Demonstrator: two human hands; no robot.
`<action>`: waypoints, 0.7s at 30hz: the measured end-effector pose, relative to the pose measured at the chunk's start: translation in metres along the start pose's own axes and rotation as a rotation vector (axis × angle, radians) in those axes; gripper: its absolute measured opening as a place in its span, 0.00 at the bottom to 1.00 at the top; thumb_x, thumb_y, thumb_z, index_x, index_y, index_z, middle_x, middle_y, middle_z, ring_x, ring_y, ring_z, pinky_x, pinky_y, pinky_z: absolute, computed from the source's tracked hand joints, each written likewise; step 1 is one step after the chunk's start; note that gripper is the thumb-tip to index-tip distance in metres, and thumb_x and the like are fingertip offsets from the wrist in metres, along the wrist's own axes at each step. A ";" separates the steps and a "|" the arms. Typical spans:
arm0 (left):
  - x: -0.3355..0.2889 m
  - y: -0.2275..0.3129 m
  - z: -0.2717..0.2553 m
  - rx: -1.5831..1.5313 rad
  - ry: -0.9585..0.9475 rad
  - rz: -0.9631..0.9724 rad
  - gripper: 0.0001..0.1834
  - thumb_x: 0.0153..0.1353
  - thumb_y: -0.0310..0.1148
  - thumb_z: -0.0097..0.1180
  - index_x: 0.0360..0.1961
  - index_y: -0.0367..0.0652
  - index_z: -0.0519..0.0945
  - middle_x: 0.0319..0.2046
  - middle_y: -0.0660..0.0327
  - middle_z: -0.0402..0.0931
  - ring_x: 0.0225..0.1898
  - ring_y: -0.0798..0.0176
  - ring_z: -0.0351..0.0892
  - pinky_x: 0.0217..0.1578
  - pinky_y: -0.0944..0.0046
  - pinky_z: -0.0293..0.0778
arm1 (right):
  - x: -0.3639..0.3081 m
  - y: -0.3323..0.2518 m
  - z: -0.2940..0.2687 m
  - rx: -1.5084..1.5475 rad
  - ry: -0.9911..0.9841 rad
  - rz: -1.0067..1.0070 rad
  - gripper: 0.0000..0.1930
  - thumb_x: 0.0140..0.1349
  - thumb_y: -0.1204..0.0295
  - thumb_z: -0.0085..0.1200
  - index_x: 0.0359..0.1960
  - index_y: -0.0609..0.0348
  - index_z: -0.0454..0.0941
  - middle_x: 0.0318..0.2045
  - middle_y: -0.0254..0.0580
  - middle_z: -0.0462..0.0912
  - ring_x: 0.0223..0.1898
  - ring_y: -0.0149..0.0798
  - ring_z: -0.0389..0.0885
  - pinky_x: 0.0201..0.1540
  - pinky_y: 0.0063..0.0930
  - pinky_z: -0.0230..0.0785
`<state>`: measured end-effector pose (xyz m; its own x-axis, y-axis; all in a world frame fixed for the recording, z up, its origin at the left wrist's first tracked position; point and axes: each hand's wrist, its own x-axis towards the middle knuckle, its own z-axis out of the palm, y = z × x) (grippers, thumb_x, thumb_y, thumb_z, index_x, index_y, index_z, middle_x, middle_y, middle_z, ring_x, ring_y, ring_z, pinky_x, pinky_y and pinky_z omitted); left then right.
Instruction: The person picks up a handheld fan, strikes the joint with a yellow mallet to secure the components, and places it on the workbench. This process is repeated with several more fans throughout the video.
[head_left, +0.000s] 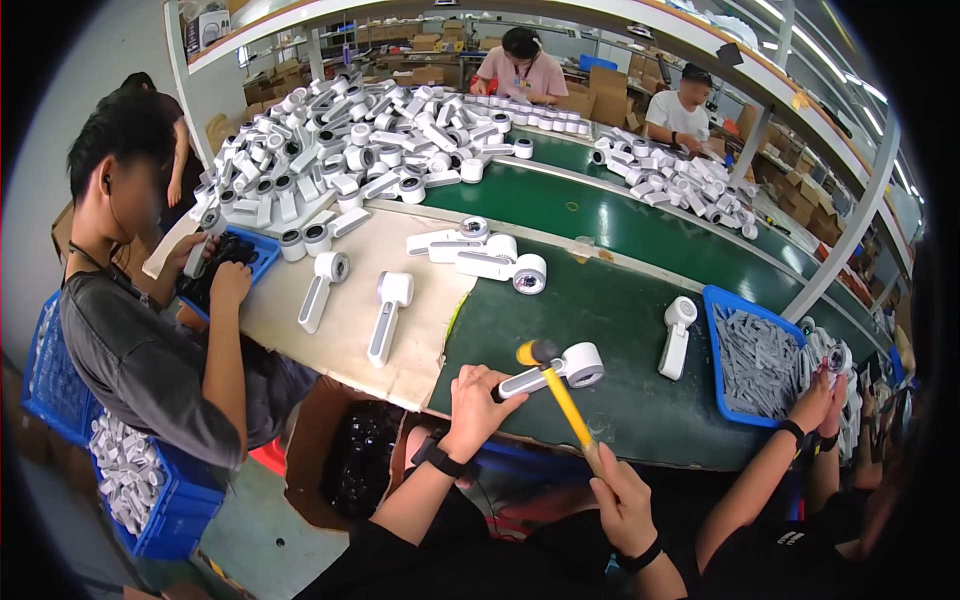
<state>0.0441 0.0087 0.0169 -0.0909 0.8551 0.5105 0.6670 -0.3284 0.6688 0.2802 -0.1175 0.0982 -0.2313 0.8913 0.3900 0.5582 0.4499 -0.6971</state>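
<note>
My left hand [478, 408] is closed on the handle end of a white handheld device with a round head [584, 366], which lies at the front edge of the green bench. In my right hand [624, 505] is the handle of a mallet [567, 402] with a yellow shaft. The mallet's black-and-yellow head overlaps the device where the grey-striped handle meets the round head. Whether the two touch, I cannot tell. A similar white device [676, 338] lies to the right, and several more [483, 262] lie beyond my hands.
A blue tray [712, 345] of grey strips stands at the right, beside a co-worker's hands. On the left, another person works over a blue tray [265, 262] of black parts. A large pile of white devices [350, 130] covers the far left. An open carton [300, 470] stands below the bench.
</note>
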 end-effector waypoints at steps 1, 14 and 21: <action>0.001 0.002 0.000 -0.009 0.007 0.016 0.16 0.44 0.38 0.74 0.33 0.42 0.86 0.29 0.59 0.77 0.40 0.52 0.73 0.41 0.55 0.66 | 0.001 -0.001 0.000 0.000 -0.003 -0.001 0.26 0.61 0.79 0.57 0.64 0.58 0.72 0.28 0.46 0.74 0.28 0.43 0.75 0.34 0.31 0.69; 0.002 -0.006 0.006 0.046 -0.005 -0.013 0.17 0.42 0.40 0.75 0.30 0.42 0.85 0.29 0.58 0.76 0.39 0.52 0.73 0.39 0.55 0.65 | 0.002 -0.002 0.003 -0.115 -0.189 0.023 0.25 0.61 0.79 0.57 0.62 0.60 0.73 0.27 0.46 0.73 0.26 0.44 0.74 0.31 0.31 0.68; -0.004 -0.005 0.003 0.027 -0.025 -0.024 0.16 0.43 0.39 0.72 0.31 0.42 0.84 0.27 0.58 0.74 0.39 0.51 0.72 0.38 0.54 0.65 | -0.002 -0.003 0.004 -0.128 -0.172 0.072 0.25 0.61 0.80 0.57 0.62 0.59 0.73 0.27 0.45 0.74 0.26 0.44 0.74 0.32 0.29 0.69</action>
<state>0.0430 0.0084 0.0100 -0.0888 0.8726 0.4804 0.6848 -0.2968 0.6656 0.2758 -0.1201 0.0969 -0.3131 0.9225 0.2259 0.6727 0.3833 -0.6329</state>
